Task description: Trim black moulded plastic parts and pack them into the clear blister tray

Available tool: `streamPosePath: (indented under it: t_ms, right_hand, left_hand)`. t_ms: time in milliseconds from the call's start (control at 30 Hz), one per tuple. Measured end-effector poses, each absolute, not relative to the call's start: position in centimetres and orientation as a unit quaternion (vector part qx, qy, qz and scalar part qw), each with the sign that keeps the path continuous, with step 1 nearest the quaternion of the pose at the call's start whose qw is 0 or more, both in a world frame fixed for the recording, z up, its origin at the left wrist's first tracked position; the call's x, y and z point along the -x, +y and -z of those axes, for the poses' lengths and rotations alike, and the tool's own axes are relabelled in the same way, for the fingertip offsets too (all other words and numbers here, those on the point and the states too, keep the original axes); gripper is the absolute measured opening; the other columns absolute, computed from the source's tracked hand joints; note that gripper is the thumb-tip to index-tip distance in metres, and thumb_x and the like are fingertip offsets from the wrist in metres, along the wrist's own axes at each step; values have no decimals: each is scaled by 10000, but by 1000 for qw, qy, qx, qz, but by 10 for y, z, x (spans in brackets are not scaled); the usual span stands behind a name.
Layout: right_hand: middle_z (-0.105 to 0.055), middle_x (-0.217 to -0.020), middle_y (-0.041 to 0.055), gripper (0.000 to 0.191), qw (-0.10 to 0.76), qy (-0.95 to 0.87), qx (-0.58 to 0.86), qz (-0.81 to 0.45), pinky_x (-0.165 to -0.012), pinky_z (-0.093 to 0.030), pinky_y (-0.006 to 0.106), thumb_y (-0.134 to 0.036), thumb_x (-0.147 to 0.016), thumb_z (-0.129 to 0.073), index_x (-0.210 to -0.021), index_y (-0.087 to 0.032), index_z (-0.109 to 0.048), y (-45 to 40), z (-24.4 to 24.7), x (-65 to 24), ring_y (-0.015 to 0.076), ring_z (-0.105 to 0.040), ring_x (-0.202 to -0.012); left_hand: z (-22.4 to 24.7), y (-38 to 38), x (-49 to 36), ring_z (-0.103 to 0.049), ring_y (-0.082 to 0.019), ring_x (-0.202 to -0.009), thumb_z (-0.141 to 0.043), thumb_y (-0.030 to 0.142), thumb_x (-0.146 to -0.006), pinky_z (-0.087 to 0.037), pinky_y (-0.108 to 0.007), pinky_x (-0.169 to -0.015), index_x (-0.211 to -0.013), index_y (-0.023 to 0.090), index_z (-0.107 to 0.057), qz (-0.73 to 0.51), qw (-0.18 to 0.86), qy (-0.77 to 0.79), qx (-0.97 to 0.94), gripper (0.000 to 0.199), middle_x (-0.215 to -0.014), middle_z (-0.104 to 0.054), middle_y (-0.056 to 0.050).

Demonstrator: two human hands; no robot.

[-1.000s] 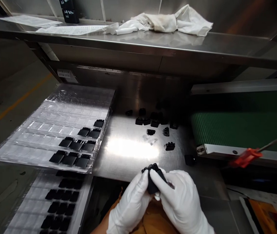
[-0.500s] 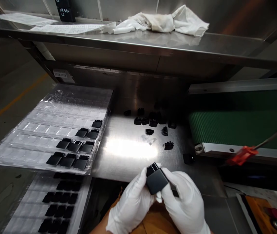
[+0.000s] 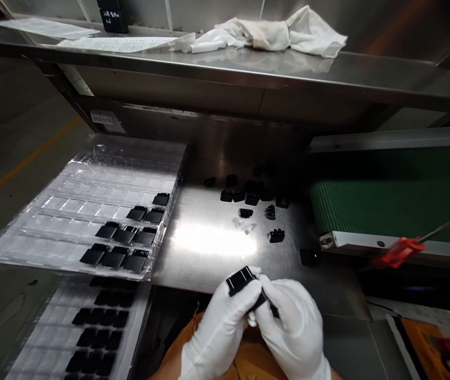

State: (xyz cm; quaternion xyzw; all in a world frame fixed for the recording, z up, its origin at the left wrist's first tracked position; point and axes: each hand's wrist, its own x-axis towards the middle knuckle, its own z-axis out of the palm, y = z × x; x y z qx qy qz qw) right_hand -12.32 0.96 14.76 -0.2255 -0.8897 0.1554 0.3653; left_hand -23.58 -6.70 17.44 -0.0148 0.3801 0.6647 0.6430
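Both of my hands wear white gloves and meet in front of my body, near the front edge of the steel table. My left hand (image 3: pixel 222 319) is closed on a black plastic part (image 3: pixel 240 281), its thumb lying across the part's face. My right hand (image 3: pixel 291 316) pinches the right side of the same part, and the fingers hide much of that side. To the left lies a clear plastic blister tray (image 3: pixel 46 221) with rows of pockets. Several similar black parts (image 3: pixel 114 257) sit in its right-hand pockets.
Several small black pieces (image 3: pixel 277 235) lie scattered on the steel table (image 3: pixel 193 264). A green conveyor belt (image 3: pixel 399 206) runs at right, with a red-handled screwdriver (image 3: pixel 401 252) by its edge. Another filled tray (image 3: pixel 46 338) is lower left. A white cloth (image 3: pixel 268 34) lies on the shelf above.
The black part has turned in my hands, so its slotted end now faces up. My left thumb has moved across its face. The view has shifted slightly.
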Motion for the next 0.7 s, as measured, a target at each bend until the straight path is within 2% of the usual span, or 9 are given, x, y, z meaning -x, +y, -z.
streamPosePath:
  t_ms: [100,167,267,367,533,633,700]
  right_hand:
    - [-692,-691,-8,235,359,-877,266,-179,-647,-507,308,-132,-889,-581,-1121,-167,-595,9,-147,125,144,-626,-639]
    - [-682,-664,-25,180,350,-859,302,-222,-625,-503,285,-160,-914,-573,-1090,-185,-602,7,-148,126,126,-620,-601]
    - [-685,-659,-38,165,343,-830,334,-288,-628,-514,274,-171,-939,-550,-1095,-199,-596,3,-147,125,104,-607,-540]
    - [-689,-664,-41,196,341,-811,351,-322,-664,-532,293,-165,-935,-557,-1120,-217,-600,-2,-142,121,118,-628,-561]
    - [-695,-702,-34,196,345,-788,371,-351,-634,-533,285,-182,-930,-571,-1115,-232,-613,-6,-137,122,117,-628,-564]
    - [-705,-713,-26,199,346,-809,346,-327,-633,-526,281,-174,-924,-573,-1113,-223,-608,-4,-139,128,120,-627,-586]
    - [-706,-701,-22,241,354,-839,308,-277,-656,-520,291,-155,-906,-580,-1141,-207,-597,-5,-141,133,139,-639,-639]
  left_hand:
    - [-170,-67,233,-465,-95,-662,-674,314,-843,-396,-220,-630,-867,130,-641,-681,629,374,36,189,-737,-549,-6]
    - [-166,-68,233,-480,-111,-647,-592,353,-886,-416,-237,-645,-806,127,-640,-699,629,339,41,244,-681,-548,-18]
    - [-163,-70,233,-510,-134,-670,-516,440,-936,-447,-262,-689,-904,114,-680,-702,645,299,29,367,-678,-573,-34]
    - [-165,-70,235,-514,-143,-672,-522,495,-932,-465,-277,-702,-1038,102,-696,-699,657,281,30,442,-697,-590,-38]
    - [-163,-74,236,-518,-150,-696,-432,473,-977,-470,-276,-735,-1018,122,-713,-704,646,294,15,451,-699,-590,-41]
    - [-162,-77,239,-513,-128,-699,-572,416,-924,-463,-247,-712,-1058,143,-698,-696,624,355,-9,329,-749,-597,-28]
    - [-161,-78,243,-503,-106,-684,-693,382,-847,-455,-221,-673,-1108,170,-682,-675,622,396,-9,336,-785,-598,-11]
